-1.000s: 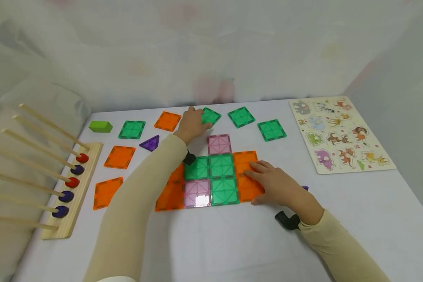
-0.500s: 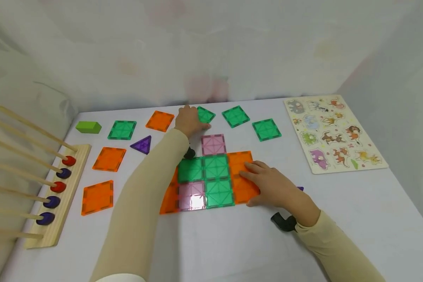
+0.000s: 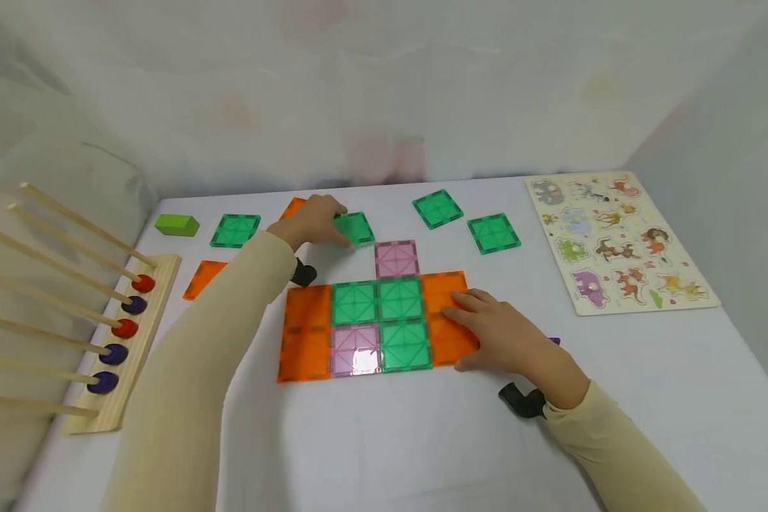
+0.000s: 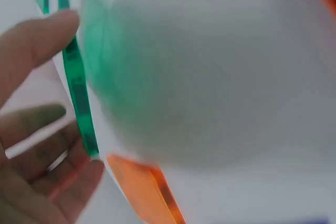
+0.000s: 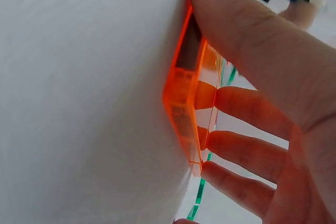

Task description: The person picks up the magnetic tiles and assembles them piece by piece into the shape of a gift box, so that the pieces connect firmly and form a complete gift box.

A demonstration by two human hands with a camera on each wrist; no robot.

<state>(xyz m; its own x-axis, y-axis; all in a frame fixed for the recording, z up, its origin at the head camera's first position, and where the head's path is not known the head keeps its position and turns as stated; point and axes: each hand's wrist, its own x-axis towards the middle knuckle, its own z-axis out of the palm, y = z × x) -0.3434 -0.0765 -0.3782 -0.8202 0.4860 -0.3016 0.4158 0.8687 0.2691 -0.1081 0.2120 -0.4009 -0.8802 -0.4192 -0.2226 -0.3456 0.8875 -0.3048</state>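
My left hand (image 3: pixel 315 219) holds a green square magnetic tile (image 3: pixel 360 228) near the back of the table, thumb at its near side and fingers at its far side. In the left wrist view the thumb lies over the edge of this green tile (image 4: pixel 80 93). My right hand (image 3: pixel 502 333) rests on the right-hand orange tiles (image 3: pixel 441 286), fingers spread over them and thumb at their near corner. These adjoin a flat pattern of green tiles (image 3: pixel 402 299), pink tiles (image 3: pixel 355 350) and left-hand orange tiles (image 3: pixel 304 341). One pink tile (image 3: pixel 396 259) projects from its far side.
Loose green tiles lie at the back right (image 3: pixel 494 233) and back left (image 3: pixel 235 230). An orange tile (image 3: pixel 201 277) shows past the left sleeve. A green block (image 3: pixel 176 225), a wooden peg rack (image 3: pixel 156 306) and an animal puzzle board (image 3: pixel 614 249) stand or lie around the sides.
My left hand has moved left and slightly nearer with the green tile, and its forearm now covers the purple triangle. The right hand stays on the orange tiles.
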